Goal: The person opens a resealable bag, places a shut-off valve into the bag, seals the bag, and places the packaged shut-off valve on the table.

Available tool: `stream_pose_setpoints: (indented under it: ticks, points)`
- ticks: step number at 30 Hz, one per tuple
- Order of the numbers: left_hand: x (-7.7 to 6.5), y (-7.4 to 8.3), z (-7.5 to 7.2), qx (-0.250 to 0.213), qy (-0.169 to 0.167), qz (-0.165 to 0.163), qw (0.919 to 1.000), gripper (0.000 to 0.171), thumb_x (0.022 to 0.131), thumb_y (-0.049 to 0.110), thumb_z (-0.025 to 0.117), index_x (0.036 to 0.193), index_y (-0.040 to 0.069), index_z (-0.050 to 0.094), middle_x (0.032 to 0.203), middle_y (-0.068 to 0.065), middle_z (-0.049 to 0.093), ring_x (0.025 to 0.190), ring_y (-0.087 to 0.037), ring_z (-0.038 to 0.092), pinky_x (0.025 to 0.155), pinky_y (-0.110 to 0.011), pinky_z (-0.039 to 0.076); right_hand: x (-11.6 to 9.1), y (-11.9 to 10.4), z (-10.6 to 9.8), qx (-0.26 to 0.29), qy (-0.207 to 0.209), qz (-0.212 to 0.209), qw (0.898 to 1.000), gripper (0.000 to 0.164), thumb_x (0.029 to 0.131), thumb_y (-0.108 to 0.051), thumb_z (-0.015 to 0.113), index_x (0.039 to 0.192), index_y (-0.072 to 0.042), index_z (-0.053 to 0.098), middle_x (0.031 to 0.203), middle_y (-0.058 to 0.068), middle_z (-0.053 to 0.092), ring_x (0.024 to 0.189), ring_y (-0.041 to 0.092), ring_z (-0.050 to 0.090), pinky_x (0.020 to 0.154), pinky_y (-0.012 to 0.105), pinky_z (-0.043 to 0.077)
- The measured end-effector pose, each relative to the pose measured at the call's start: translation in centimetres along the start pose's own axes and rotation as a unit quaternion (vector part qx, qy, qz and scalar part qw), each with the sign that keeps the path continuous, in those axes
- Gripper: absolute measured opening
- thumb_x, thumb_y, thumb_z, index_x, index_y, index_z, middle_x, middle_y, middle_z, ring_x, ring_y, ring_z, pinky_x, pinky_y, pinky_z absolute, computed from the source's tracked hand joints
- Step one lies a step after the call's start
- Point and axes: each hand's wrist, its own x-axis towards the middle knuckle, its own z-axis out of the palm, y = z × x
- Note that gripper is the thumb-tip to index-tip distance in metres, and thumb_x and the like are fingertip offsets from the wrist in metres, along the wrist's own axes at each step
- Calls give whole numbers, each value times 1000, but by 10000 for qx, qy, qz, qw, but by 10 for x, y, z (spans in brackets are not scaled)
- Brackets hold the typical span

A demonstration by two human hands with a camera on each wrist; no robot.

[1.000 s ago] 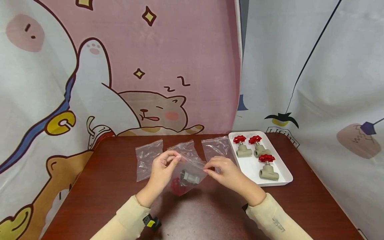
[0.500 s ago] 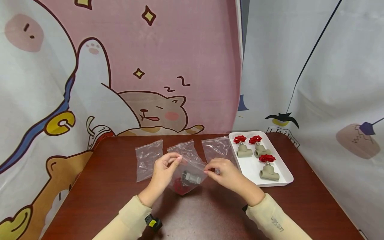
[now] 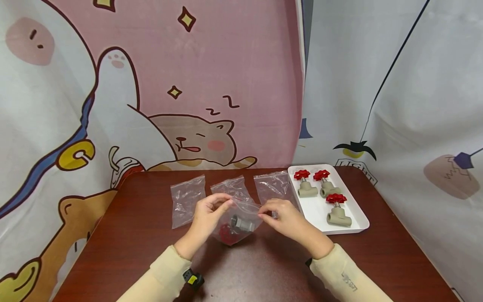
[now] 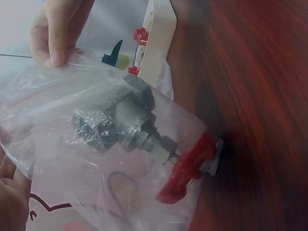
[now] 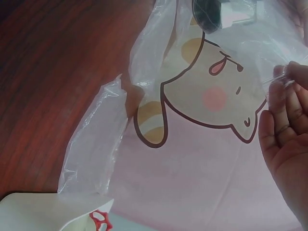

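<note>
A clear zip-lock bag (image 3: pixel 241 209) hangs between my two hands over the table. Inside it lies a grey metal valve (image 4: pixel 127 115) with a red handwheel (image 4: pixel 185 168) at the bag's lower end. My left hand (image 3: pixel 209 214) pinches the top left corner of the bag between thumb and fingers. At the top right corner, my right hand (image 3: pixel 283 216) pinches the zip edge, with fingertips (image 5: pixel 281 74) on the film in the right wrist view. The bag's mouth stretches between the two pinches.
Flat clear bags lie behind on the brown table (image 3: pixel 132 235): a left bag (image 3: pixel 186 199), a middle bag (image 3: pixel 232 186) and a right bag (image 3: pixel 273 186). A white tray (image 3: pixel 315 214) at the right holds beige valves (image 3: pixel 338 217) with red handwheels. A printed curtain (image 3: pixel 226 63) stands behind.
The bag with the valve has shifted slightly right. My left hand has moved a little right along its top edge, while the right hand keeps its pinch almost in place.
</note>
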Motion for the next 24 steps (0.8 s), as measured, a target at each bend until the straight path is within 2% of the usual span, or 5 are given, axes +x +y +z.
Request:
stream_pose_setpoints:
  ticks: [2,9,14,17,24]
  points:
    - [0,1,0,85,-14,54,9999,10,86,2,66,94,-4,68,82,-19,71,73,-18,69,66,-37,56,0,1,0,58,-12,51,10000,8,77,-8,77,83,-12,73,79,-6,70,76,8,61,68,26,51]
    - [0,5,1,331,23,162,9993,9,88,4,65,91,-3,67,83,-21,70,70,-4,62,63,-22,52,4,2,0,166,92,-95,9998,12,75,-12,78,83,-14,70,77,-7,64,73,6,57,65,26,51]
    - [0,6,3,434,-136,210,9987,9,89,5,63,93,-2,66,84,-18,70,73,-14,65,65,-23,53,15,-6,1,175,308,21,9994,31,71,-27,82,95,-16,66,90,-8,61,88,8,54,78,27,47]
    - [1,7,4,522,-288,346,9976,8,89,5,63,93,-1,66,89,-14,69,81,-17,64,64,-25,52,25,-14,3,251,284,205,9991,37,72,-32,82,101,-16,65,96,-8,59,91,9,53,80,28,46]
    - [1,10,7,735,-339,788,9936,4,86,2,65,90,0,67,91,-12,66,84,-12,59,60,-27,53,43,-22,10,758,211,208,9967,10,80,-15,76,88,-13,70,83,-5,64,76,7,57,69,31,51]
